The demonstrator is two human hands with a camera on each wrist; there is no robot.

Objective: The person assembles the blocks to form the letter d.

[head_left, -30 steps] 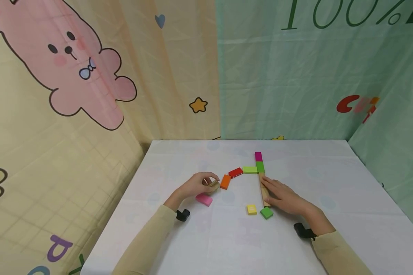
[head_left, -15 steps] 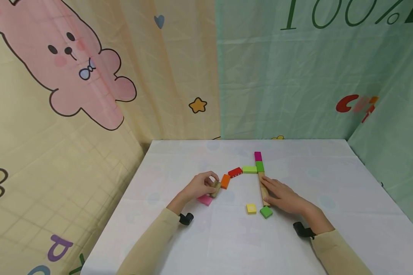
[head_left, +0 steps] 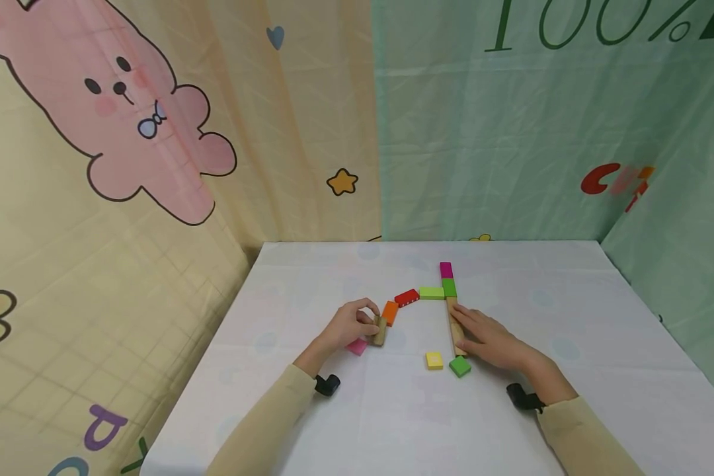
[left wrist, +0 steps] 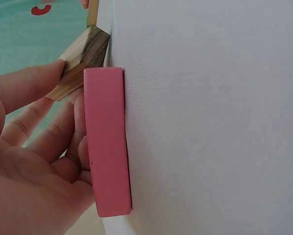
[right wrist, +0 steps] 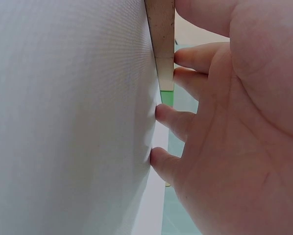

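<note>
Inside my left grip (head_left: 346, 327), thumb and fingers pinch a brown wooden block (head_left: 380, 332), just beside the orange block (head_left: 389, 313) and near the pink block (head_left: 357, 346), while my right grip (head_left: 492, 339), fingers extended, rests on the long wooden strip (head_left: 455, 335). From my feed I judge the step in hand as placing this piece next after the orange one, the red block (head_left: 407, 298) and the light-green block (head_left: 432, 293); the next move likely calls for aligning it, then releasing gently onto the white surface (head_left: 387, 423).

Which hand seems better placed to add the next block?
Probably the left hand: it pinches the brown block close to the orange block, while the right hand touches the tan wood.
</note>
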